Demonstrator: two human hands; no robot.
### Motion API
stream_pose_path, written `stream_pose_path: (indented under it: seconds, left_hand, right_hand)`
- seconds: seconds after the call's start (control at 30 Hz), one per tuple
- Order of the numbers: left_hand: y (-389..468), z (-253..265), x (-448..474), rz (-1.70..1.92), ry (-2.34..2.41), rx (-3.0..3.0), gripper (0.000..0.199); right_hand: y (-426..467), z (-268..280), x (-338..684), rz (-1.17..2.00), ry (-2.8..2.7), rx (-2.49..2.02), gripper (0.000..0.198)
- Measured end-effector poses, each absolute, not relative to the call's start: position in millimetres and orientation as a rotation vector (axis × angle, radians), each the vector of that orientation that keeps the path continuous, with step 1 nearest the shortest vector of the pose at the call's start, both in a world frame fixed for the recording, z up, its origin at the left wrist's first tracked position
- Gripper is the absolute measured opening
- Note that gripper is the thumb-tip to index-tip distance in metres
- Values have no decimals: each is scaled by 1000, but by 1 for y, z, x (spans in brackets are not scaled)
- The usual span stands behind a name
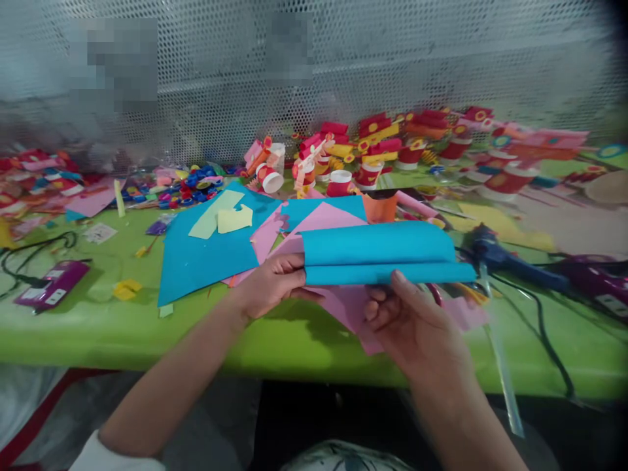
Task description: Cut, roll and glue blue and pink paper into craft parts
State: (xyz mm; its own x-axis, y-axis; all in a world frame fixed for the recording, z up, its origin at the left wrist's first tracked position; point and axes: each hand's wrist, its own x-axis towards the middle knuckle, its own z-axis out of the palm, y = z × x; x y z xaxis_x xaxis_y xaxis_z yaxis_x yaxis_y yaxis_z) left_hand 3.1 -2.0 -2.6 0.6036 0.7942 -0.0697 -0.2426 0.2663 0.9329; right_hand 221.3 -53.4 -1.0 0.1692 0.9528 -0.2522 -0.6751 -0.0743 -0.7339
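A sheet of blue craft paper (377, 245), partly rolled along its near edge, is held up over the front of the green table. My left hand (275, 281) pinches its left end between thumb and fingers. At the lower right, my right hand (407, 320) has its thumb against the rolled edge and its fingers curled beneath. Under and behind the roll lie pink paper sheets (343, 307). To the left, a large blue sheet (210, 245) carries a pale green strip (216, 214) and a yellow scrap (235, 219).
A blue glue gun (515, 261) with a clear glue stick (503, 373) and cord lies at the right. Behind stand several red and white cup models (367, 173). A purple device (53, 284) sits at the left, and a perforated metal panel (216, 85) rises behind.
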Motion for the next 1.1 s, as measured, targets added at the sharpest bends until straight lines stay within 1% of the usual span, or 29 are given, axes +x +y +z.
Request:
stream_pose_path:
  seconds: [0.33,0.77,0.93,1.1]
  left_hand:
    - [-1,-6,3,726,508,1150,38]
    - [-5,1,6,737,570,1185,29]
    - [-5,2,7,761,585,1197,26]
    - [-3,2,6,754,518,1102,33]
  right_hand:
    - [-50,0,220,1433,-274,-964,45]
    - [-51,2,220,1406,-246,-1015,50]
    - [-52,1,220,1401,-263,-1027,46]
    - [-54,2,222,1405,-276,-1005,47]
